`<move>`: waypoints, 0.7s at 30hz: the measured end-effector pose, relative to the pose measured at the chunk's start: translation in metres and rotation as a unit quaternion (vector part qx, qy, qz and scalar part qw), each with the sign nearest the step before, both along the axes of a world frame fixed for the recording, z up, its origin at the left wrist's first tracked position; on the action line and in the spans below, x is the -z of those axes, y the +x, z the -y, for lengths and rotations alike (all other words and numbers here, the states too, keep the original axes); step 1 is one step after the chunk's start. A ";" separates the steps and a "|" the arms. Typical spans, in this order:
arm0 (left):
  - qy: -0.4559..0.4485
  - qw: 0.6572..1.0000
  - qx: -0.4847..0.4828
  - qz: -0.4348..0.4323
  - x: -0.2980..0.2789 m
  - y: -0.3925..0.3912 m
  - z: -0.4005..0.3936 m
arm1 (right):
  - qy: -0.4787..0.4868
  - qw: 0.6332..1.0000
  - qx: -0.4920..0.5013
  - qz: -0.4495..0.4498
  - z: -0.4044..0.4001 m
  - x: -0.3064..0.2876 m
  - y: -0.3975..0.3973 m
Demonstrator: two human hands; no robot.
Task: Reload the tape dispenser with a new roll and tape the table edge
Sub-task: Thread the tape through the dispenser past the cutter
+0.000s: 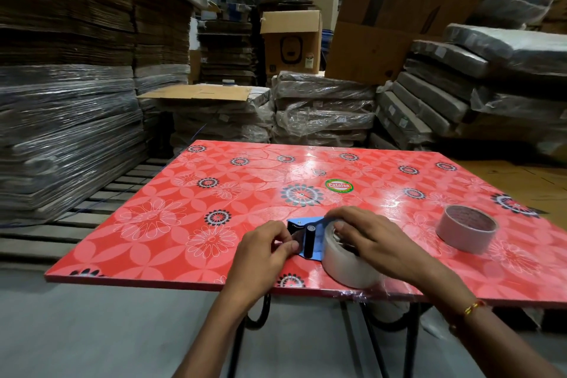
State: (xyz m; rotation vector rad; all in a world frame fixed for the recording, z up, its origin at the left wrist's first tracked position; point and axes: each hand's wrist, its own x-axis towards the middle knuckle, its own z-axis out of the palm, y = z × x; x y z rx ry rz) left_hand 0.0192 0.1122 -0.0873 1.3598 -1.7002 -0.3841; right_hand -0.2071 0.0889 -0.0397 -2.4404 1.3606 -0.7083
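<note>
A blue tape dispenser (310,225) with a black roller lies flat on the red flowered table (171,218), near the front edge. A roll of pale tape (343,264) sits on the dispenser's right end. My right hand (374,239) rests on top of this roll, fingers spread over its hole. My left hand (267,250) pinches a thin strip at the dispenser's left end, beside the roller. A second tape roll (468,228) lies flat on the table further right, apart from both hands.
Tall stacks of flattened cardboard (67,86) stand at the left. Plastic-wrapped bundles (322,107) and cartons fill the space behind the table. A wooden pallet (92,212) lies by the table's left side. The table's front edge (153,282) is above grey floor.
</note>
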 end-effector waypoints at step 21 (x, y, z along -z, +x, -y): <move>0.074 0.992 0.083 -0.051 -0.006 0.023 0.011 | 0.087 0.995 -0.026 -0.031 0.020 -0.025 -0.001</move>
